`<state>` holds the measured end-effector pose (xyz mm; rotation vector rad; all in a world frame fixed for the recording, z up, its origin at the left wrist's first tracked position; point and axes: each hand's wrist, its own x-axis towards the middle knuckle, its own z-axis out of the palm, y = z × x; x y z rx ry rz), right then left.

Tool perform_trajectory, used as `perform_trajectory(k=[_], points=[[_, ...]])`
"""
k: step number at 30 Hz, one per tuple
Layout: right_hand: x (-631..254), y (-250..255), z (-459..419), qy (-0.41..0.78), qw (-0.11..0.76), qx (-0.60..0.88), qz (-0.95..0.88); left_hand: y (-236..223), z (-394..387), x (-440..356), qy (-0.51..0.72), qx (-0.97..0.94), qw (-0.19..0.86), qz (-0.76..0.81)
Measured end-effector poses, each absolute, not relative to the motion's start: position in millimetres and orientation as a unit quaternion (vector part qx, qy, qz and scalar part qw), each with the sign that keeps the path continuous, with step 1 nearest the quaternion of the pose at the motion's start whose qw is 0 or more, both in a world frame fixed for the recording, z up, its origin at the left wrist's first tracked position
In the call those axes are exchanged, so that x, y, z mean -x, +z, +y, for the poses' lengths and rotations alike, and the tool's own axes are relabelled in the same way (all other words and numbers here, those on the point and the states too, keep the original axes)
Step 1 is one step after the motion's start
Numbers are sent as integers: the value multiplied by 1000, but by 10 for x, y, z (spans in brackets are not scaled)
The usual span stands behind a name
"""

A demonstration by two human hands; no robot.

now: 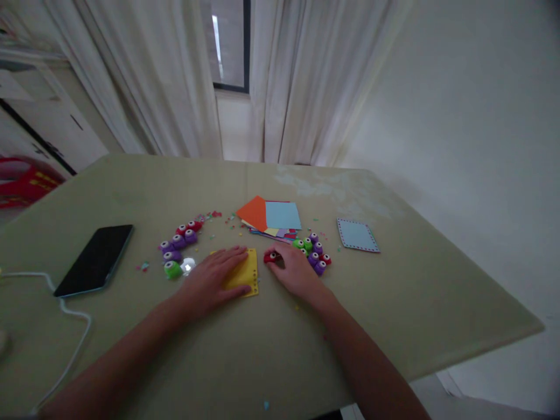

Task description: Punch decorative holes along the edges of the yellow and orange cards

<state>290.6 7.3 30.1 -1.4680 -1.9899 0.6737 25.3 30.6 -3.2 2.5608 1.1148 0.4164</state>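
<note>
My left hand (214, 274) lies flat, fingers stretched out, on a yellow sheet of paper (240, 273) in the middle of the table. Small punched holes run down the sheet's right edge. Just right of that edge, my right hand (297, 269) is closed on a small red craft punch (270, 256) with a round eye on it. The punch and the paper appear slightly apart. Beside my right hand stands a cluster of purple, green and red punches (315, 256), partly hidden by it. Another group of punches (178, 241) curves around at left, near a shiny round object (188, 266).
Behind the hands lies a pile of coloured paper (282, 216), orange and light blue on top. A light blue sheet (357, 235) with punched edges rests at right. A black tablet (96, 259) with a white cable (79, 344) is at left. Tiny paper bits (143, 266) are scattered about.
</note>
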Motion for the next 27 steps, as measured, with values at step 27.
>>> perform_trajectory(k=[27], points=[[-2866, 227, 22, 282, 302, 587, -696, -71, 162, -149, 172, -910, 85, 368]])
